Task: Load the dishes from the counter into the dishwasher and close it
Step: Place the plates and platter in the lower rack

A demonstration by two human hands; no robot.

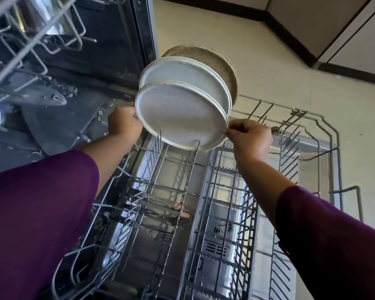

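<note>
Rack (225, 191), the lower one, pulled out over the open door (217, 232); my purple sleeves (41, 213) frame it on both sides. Beyond them, both hands are on the front plate (180, 120). Left hand (123, 122) holds the left rim; right hand (250, 137) pinches the right rim between thumb and fingertips. The plate stands tilted on edge, its lower rim down among the prongs at the far left of the rack. Just behind it is a second pale plate (188, 79), then a brown speckled plate (214, 59). All three overlap and lean the same way.

Risks, as I judge them:
- If the lower rim sits on a prong instead of between two, the plate slips sideways once I let go.
- If I lean it back too far, it knocks the second plate and glaze on glaze could chip.
- An uneven release from the two hands could twist it out of its slot.

Not readable:
- My left fingertips, hidden behind the rim.
- The exact slot, covered by the plate itself.
- Whether the plates touch one another.
- The upper rack (30, 29), cut off at top left, contents blurred.
- The counter, out of view, so remaining dishes are unknown.
</note>
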